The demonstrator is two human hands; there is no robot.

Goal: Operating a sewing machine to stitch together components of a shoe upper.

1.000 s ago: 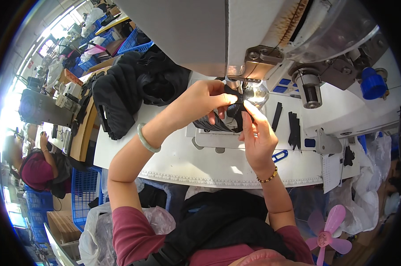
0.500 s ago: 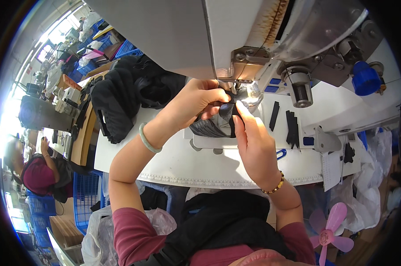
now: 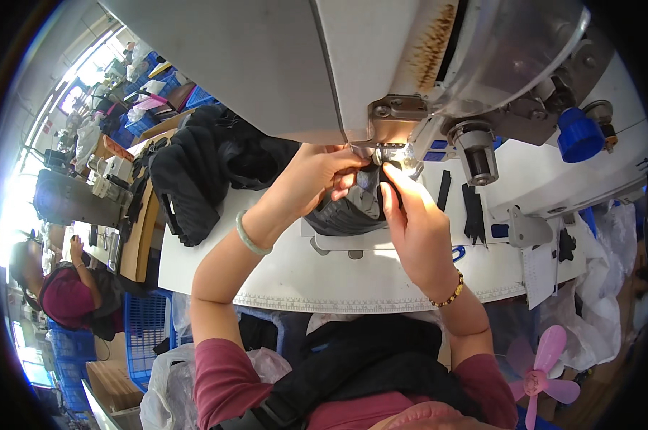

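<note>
Under the needle area of a large white sewing machine lies a dark fabric piece, bunched up and lit by the machine's lamp. My left hand pinches its upper left edge close to the presser foot, fingers bent. From the other side, my right hand grips the same fabric between thumb and forefinger, with the fingertips close to the needle. The exact stitching point is partly hidden by my fingers.
A heap of black fabric bags sits left on the white table. Black strips lie right of my hand. A pink fan stands low right. Blue baskets and a seated co-worker are at left.
The view has shifted slightly. Both hands remain at the needle; the dark fabric between them is turned, showing more of its greyish inner side.
</note>
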